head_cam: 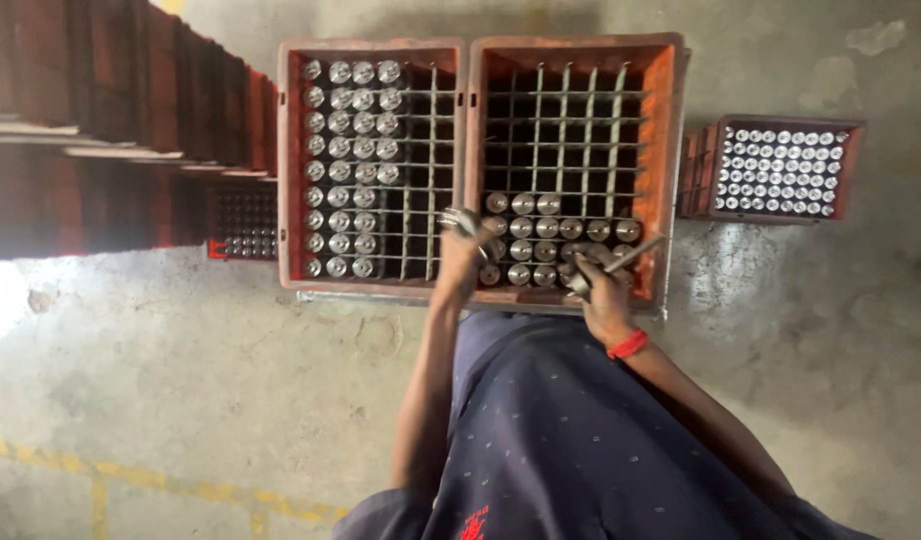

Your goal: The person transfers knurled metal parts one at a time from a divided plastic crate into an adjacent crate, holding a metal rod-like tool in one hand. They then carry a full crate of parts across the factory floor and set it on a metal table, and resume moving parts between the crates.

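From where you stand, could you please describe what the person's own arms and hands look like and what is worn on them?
Both forearms are bare, with no gloves on either hand. The right hand has a red band round its wrist; the left hand wears nothing that shows. The upper arms disappear into dark navy cloth with small pale dots, which also covers the body.

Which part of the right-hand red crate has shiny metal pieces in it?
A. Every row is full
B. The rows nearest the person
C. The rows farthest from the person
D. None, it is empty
B. In the right-hand crate, the shiny metal pieces fill only the rows closest to the person's hands, while the slots farther away are bare.
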